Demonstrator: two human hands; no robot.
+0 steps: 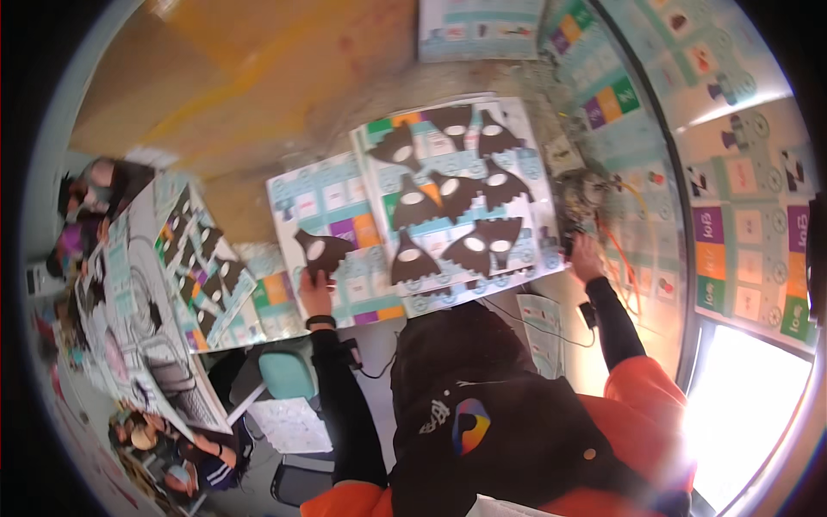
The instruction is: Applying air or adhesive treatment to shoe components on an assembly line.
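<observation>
My left hand (317, 293) pinches a dark brown cutout (326, 250) with a white oval on it, over a printed sheet with coloured squares. To its right lies a large printed sheet (543, 211), and several similar dark cutouts with jagged edges, one of them a cutout (412, 255) near the front, are spread across it. At that sheet's right edge is my right hand (587, 258), its fingers closed by a small dark thing too blurred to name. A second printed sheet (332, 194) lies left of the large one, partly beneath it.
Leftward, another printed sheet (245, 306) with dark cutouts lies near a laptop (189, 396). Cables (622, 267) and cluttered tools stand beyond my right hand. A teal chair (287, 376) is below the table's edge. People (194, 465) sit at lower left.
</observation>
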